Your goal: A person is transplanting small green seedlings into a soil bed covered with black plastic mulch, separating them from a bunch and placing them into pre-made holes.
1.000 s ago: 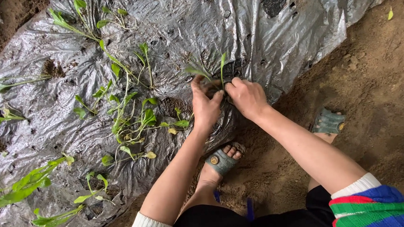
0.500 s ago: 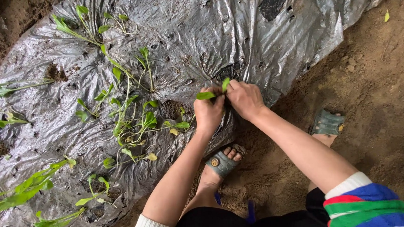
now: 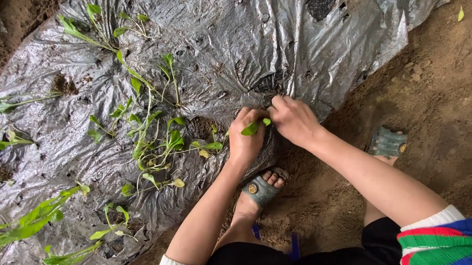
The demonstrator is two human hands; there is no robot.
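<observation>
1. Pressing together at the near edge of the plastic sheet (image 3: 307,46), both hands meet around a small seedling (image 3: 253,127).
2. The left hand (image 3: 247,140) is curled shut, fingers bent over the seedling's stem, with two green leaves showing just beside the knuckles.
3. The right hand (image 3: 294,121) is also curled, fingertips touching the sheet and the left hand; whether it grips the stem itself cannot be told.
4. The seedling sits at a hole near the sheet's lower right border, just above the left foot in a sandal (image 3: 261,190).
5. To the left, a cluster of loose seedlings (image 3: 157,143) lies near the hands, beside an open planting hole (image 3: 200,126).
6. To the right and below the sheet's edge is bare soil (image 3: 441,98), with the other sandal (image 3: 387,142) on it.
7. More plants (image 3: 23,224) line the sheet's far left edge, well apart from the hands.
</observation>
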